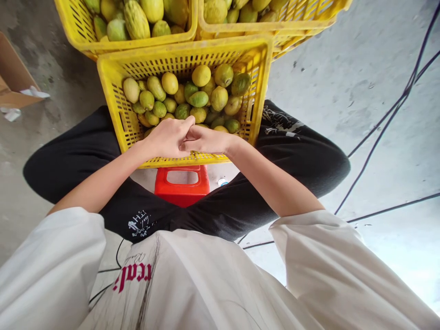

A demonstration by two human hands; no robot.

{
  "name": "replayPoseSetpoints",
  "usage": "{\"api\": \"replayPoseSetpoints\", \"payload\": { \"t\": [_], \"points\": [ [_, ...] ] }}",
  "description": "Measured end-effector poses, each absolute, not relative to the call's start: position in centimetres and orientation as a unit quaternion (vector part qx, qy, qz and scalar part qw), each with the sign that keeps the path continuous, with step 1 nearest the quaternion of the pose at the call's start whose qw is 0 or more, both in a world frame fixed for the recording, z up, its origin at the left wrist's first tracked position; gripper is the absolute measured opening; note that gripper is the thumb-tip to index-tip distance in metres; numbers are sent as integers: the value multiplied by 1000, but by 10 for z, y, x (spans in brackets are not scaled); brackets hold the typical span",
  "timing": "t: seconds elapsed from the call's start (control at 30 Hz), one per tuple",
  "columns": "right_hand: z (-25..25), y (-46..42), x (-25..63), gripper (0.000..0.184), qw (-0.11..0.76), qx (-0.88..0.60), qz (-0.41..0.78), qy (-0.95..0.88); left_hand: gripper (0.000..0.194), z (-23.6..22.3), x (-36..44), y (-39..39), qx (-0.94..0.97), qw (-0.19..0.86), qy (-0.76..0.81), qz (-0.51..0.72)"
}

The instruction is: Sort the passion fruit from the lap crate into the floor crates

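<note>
My left hand [169, 139] and my right hand [208, 139] are clasped together, fingers folded into each other. Both are closed, and no object shows between them. They are above the near rim of a yellow plastic crate [185, 160] that stands between my knees. Inside it lie several oval fruits [198, 99], yellow to green, some with mottled skin; I cannot tell their kind. The nearest fruits are partly hidden below my hands.
Behind stand two more yellow crates, one at left [79, 43] and one at right [233, 28], holding similar fruits. A red plastic stool [182, 188] is between my legs. Black cables [388, 112] cross the floor at right. A cardboard box [15, 73] sits at far left.
</note>
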State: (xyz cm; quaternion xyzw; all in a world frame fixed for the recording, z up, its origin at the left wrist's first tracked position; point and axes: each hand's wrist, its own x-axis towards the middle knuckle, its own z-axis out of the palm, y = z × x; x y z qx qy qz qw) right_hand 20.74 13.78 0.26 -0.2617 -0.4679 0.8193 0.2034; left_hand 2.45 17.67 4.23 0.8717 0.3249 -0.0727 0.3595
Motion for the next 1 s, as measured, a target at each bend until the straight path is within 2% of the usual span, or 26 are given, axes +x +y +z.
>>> {"api": "replayPoseSetpoints", "payload": {
  "t": [0.17, 0.43, 0.73, 1.0],
  "points": [
    [9, 136, 204, 30, 211, -310, 816, -441, 51, 40, 24, 176, 873, 358, 326, -63],
    [11, 141, 205, 33, 205, -277, 838, -423, 49, 41, 27, 174, 869, 351, 341, -78],
    [26, 135, 199, 31, 214, -352, 840, -354, 50, 45, 26, 177, 864, 366, 337, -82],
    [8, 139, 203, 36, 213, -270, 848, -403, 49, 44, 28, 173, 860, 359, 350, -96]
  ]
}}
